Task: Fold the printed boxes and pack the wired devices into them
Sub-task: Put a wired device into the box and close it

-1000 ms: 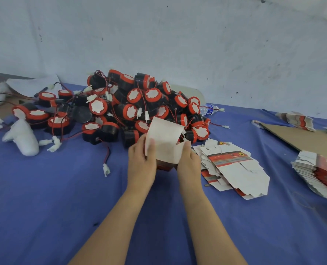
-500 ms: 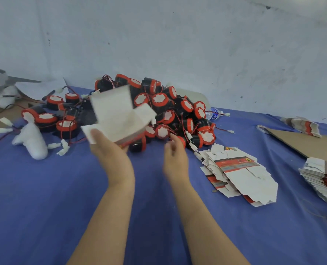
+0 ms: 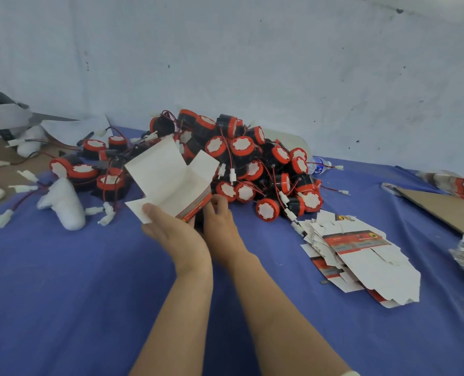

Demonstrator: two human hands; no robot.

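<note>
The left hand (image 3: 175, 234) is clamping the half-folded printed box (image 3: 168, 175), thumb pressing on a white flap, and is holding it tilted with its flaps open, above the blue cloth (image 3: 62, 294) near the middle of the scene. The right hand (image 3: 220, 221) is sitting just to its right, fingers curling against the box's red printed lower edge, though whether they are gripping anything cannot be told. Just beyond, the pile of red-and-black wired devices (image 3: 252, 164) is lying tangled, while flat box blanks (image 3: 361, 256) are lying fanned out to the right.
</note>
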